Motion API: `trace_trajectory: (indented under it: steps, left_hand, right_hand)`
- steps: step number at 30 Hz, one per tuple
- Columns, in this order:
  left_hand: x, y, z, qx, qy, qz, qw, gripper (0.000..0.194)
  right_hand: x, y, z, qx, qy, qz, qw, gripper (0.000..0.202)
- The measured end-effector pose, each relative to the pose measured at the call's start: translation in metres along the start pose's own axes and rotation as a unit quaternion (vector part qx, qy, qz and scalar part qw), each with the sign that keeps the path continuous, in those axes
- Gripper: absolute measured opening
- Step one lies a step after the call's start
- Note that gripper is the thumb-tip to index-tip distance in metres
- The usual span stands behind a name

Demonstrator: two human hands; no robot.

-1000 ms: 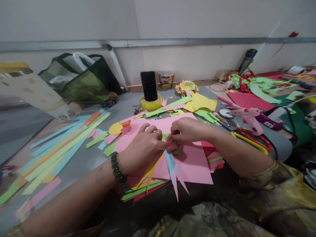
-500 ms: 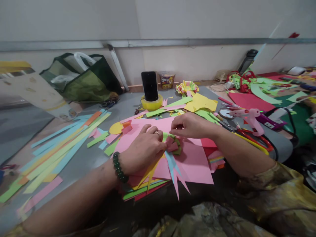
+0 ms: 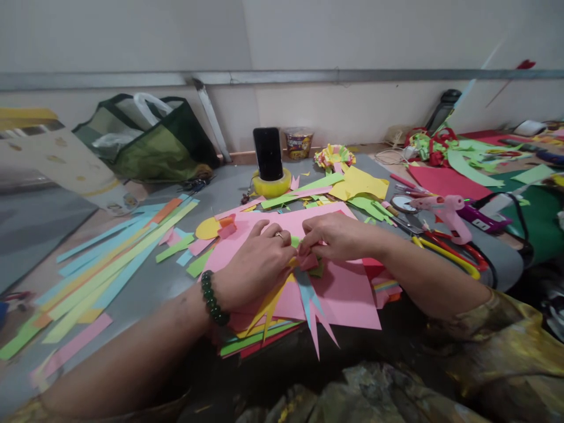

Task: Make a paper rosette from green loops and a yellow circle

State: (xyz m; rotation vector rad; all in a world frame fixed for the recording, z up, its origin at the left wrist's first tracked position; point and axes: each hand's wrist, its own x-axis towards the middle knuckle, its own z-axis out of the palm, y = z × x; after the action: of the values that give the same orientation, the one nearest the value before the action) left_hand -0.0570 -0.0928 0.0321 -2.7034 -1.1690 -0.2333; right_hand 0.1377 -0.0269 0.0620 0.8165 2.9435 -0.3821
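Between my two hands is a paper flower (image 3: 307, 262) of folded pink and green strips, with pointed yellow, blue and pink tails below it. My left hand (image 3: 258, 258), with a green bead bracelet and a ring, is closed on its left side. My right hand (image 3: 337, 235) pinches its upper right part, where the fingertips cover some of the folds. The flower is over a large pink sheet (image 3: 348, 294), on a stack of coloured paper (image 3: 259, 341).
Long paper strips (image 3: 118, 258) lie to the left. A phone (image 3: 268, 154) stands in a yellow tape roll (image 3: 272, 185) at the back. On the right are a pink glue gun (image 3: 452, 214), scissors and red sheets. A green bag (image 3: 154, 141) sits at the back left.
My right hand has moved down and left onto the flower's folds, its fingers now pinched there. My left hand has stayed put. Another person's hand at the far right has left the view.
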Motion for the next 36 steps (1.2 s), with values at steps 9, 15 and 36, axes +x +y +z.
trace_trajectory:
  steps: [9, 15, 36]
  left_hand:
    - [0.002, 0.000, 0.006, 0.033, 0.012, 0.014, 0.999, 0.020]
    - [0.001, 0.001, 0.004, 0.023, -0.006, -0.006, 1.000, 0.014]
    - [-0.002, 0.031, -0.016, -0.062, -0.069, -0.071, 0.993, 0.026]
  right_hand:
    - [0.009, -0.003, 0.003, -0.046, -0.046, -0.025, 0.998, 0.029]
    - [0.005, -0.003, 0.003, -0.009, 0.002, -0.019, 1.000, 0.033]
    - [-0.119, 0.000, -0.027, -0.105, 0.308, 0.184, 0.928, 0.027]
